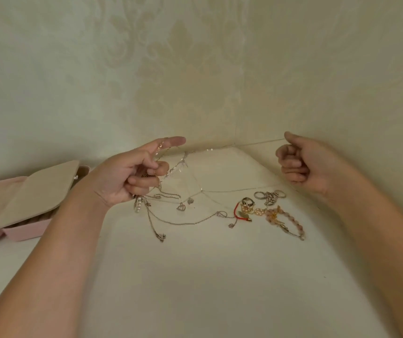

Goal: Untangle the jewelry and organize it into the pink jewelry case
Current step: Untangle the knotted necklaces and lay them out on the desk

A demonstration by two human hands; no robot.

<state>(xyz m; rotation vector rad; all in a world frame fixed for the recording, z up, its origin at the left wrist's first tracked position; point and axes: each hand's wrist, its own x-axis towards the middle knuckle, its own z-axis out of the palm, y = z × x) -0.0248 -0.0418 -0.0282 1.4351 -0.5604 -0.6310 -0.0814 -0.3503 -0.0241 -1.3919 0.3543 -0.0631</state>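
Observation:
My left hand (pixel 132 172) is raised above the white table, fingers curled round a tangle of thin chains (pixel 171 191). Several strands with small silver pendants hang from it and trail onto the table. One fine chain stretches taut to the right, where my right hand (pixel 298 162) pinches its end with curled fingers. The pink jewelry case (pixel 22 230) lies open at the far left, with a beige flap folded over it. A short pearl piece (pixel 137 205) dangles below my left palm.
To the right on the table (pixel 195 276) lie silver rings (pixel 270 196), a red cord bracelet (pixel 240 213), a gold link piece and a pink beaded bracelet (pixel 285 222). Patterned cream walls (pixel 195 69) meet in a corner just behind the table.

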